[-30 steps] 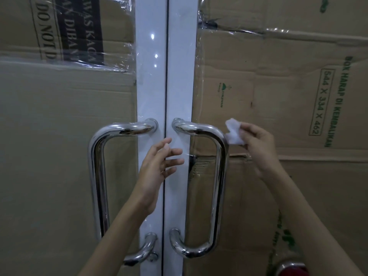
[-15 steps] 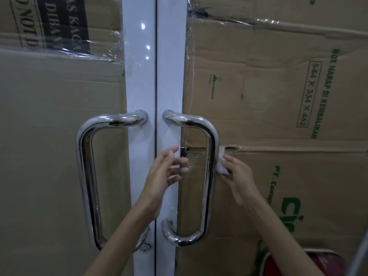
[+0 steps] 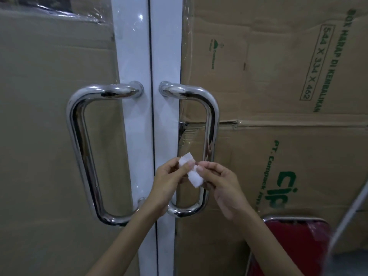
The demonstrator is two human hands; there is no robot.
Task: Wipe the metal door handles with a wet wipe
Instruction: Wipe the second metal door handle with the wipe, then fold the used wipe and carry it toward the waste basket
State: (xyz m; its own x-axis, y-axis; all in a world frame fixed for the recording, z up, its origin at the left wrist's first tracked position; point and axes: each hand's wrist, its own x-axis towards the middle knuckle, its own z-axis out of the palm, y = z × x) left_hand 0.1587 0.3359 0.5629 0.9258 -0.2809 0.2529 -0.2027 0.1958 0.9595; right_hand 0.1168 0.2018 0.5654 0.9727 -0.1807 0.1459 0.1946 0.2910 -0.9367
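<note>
You hold the wet wipe [image 3: 190,172] between both hands just below the middle of the frame. Your left hand [image 3: 169,182] pinches its upper end between thumb and curled fingers, and your right hand [image 3: 221,186] pinches its lower right part, the thumb tip pressed on the white cloth. The wipe is folded into a small strip that slants from upper left to lower right, and it sits in front of the lower part of the right door handle [image 3: 211,136], apart from the metal as far as you can tell.

The right door handle loops from its upper mount down to a curved bottom, which your left wrist partly covers. The left door handle [image 3: 79,148] hangs to the left of centre, untouched, its lower mount partly hidden behind your left forearm. Between the two handles run the white door frames [image 3: 131,136], meeting at a dark vertical seam.

Cardboard sheets [image 3: 278,76] with green print cover both doors behind clear plastic film. In the lower right corner stands a red chair back [image 3: 294,242] with a metal rim.
</note>
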